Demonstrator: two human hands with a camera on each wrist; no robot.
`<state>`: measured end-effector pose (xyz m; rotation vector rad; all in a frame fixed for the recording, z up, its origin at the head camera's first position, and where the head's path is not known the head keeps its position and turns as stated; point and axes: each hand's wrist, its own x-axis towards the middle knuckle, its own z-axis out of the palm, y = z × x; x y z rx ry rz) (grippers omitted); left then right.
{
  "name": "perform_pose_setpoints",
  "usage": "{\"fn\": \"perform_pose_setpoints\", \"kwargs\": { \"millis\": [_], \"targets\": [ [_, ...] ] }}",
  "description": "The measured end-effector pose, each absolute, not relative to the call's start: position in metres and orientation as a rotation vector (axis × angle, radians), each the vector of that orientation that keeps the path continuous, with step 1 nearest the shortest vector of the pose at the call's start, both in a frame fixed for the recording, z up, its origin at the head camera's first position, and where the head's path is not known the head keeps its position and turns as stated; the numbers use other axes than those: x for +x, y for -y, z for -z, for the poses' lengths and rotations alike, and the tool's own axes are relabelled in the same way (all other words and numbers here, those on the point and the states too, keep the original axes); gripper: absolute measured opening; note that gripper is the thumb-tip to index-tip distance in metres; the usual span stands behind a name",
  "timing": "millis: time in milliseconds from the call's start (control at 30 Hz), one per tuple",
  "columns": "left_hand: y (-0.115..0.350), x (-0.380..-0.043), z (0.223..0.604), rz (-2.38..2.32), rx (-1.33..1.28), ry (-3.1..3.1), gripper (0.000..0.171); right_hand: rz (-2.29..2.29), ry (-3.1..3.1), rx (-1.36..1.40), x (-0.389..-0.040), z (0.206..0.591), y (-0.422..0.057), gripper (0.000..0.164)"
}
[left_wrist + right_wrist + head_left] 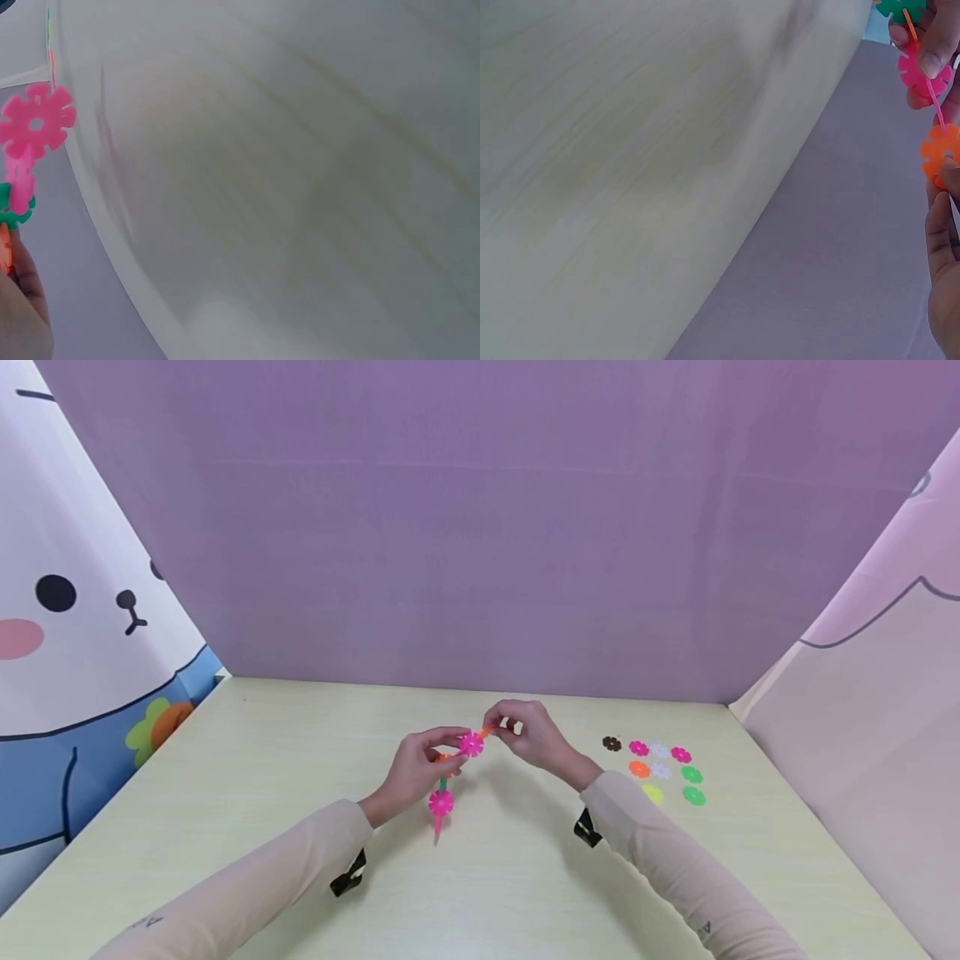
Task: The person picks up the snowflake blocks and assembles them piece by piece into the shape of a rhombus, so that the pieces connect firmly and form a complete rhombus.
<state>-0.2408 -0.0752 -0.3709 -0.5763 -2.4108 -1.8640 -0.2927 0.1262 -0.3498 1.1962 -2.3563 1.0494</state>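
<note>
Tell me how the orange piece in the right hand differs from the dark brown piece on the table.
The orange piece is bright, while the dark brown piece is nearly black. The right hand pinches the orange piece above the table; the dark brown piece lies flat on it. The orange piece sits at the end of a chain; the dark brown piece is unjoined. Both are notched, flower-like discs.

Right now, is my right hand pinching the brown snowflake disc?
No, the brown snowflake disc lies on the table, while your right hand pinches an orange snowflake disc.
</note>
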Motion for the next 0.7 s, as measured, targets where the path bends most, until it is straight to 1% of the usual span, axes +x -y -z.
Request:
{"fn": "perform_pose_setpoints", "kwargs": {
  "millis": [700],
  "targets": [
    [0.0735,-0.2387,0.3663,1.824,-0.616,2.44,0.037,-1.031,2.354,1.206,-0.2889,0.3502,-0.1283,0.014]
  ]
}}
